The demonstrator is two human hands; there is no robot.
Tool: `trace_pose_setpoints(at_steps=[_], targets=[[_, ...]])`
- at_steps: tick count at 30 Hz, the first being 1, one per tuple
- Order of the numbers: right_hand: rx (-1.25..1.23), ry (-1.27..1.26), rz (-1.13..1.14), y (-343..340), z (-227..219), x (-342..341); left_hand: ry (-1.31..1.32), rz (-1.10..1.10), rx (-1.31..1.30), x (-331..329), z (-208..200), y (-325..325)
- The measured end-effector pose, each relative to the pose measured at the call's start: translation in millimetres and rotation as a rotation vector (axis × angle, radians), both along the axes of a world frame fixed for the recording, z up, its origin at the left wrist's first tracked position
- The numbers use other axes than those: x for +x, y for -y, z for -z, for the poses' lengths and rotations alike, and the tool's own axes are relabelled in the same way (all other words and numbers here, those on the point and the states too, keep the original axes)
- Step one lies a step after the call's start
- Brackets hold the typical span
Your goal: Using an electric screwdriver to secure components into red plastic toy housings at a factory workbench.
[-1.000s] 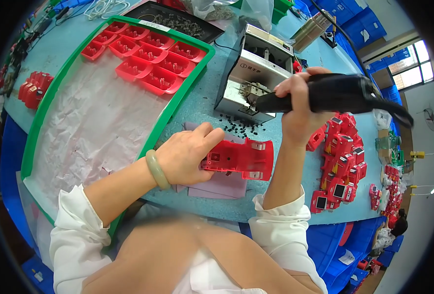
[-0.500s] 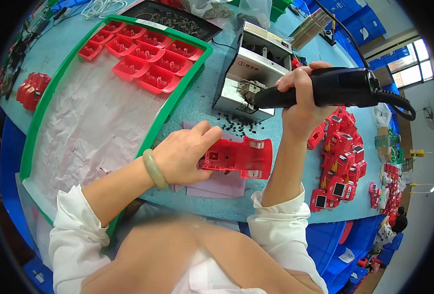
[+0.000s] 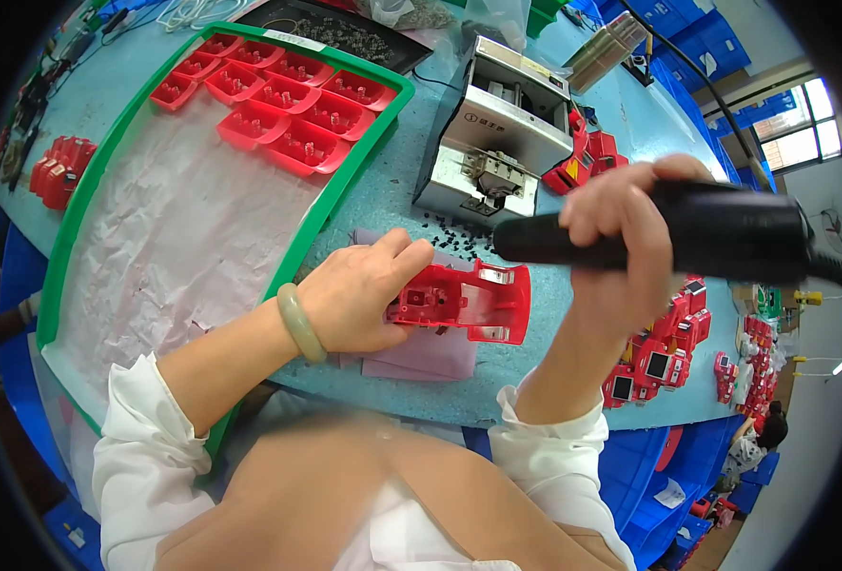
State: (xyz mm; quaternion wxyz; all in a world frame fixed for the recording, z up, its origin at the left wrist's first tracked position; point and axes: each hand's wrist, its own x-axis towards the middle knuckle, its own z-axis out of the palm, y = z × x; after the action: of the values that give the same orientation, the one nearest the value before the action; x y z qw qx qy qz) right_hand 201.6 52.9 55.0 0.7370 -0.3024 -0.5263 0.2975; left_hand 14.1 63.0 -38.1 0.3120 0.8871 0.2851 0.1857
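My left hand (image 3: 359, 285) grips the left end of a red plastic housing (image 3: 483, 303), fingers on its far side and thumb on its near side. The housing lies open side up on a folded pinkish cloth (image 3: 426, 362), with metal pieces at its right corners. My right hand (image 3: 626, 238) is wrapped round a black corded electric screwdriver (image 3: 725, 224), slightly blurred. The screwdriver's tip end points left, just above and right of the housing, near the screw feeder (image 3: 497, 143). Its bit cannot be made out. Small black screws (image 3: 454, 236) lie scattered before the feeder.
A green-rimmed tray (image 3: 293, 276) on the left holds several red shells (image 3: 307, 145) on crumpled paper. Assembled red units (image 3: 664, 357) are heaped at the right. Further red parts (image 3: 61, 171) sit at the far left. A dark tray (image 3: 340, 38) of small parts stands at the back.
My right hand has drawn the electric screwdriver away from the screw feeder, toward me and to the right. My left hand and the red housing have hardly moved.
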Motion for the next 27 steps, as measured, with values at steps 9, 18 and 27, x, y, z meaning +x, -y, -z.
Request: trace_pose_setpoints(at_steps=[9,18,27], targets=[[-0.124,0.152,-0.046,37,32,-26,-0.010,-0.001,-0.010,-5,3,5],[-0.192,0.214,0.021,30,45,-31,-0.008,0.005,0.000,-3,5,1],[-0.164,0.373,-0.070,23,52,-27,0.033,-0.002,0.015,1,11,2]])
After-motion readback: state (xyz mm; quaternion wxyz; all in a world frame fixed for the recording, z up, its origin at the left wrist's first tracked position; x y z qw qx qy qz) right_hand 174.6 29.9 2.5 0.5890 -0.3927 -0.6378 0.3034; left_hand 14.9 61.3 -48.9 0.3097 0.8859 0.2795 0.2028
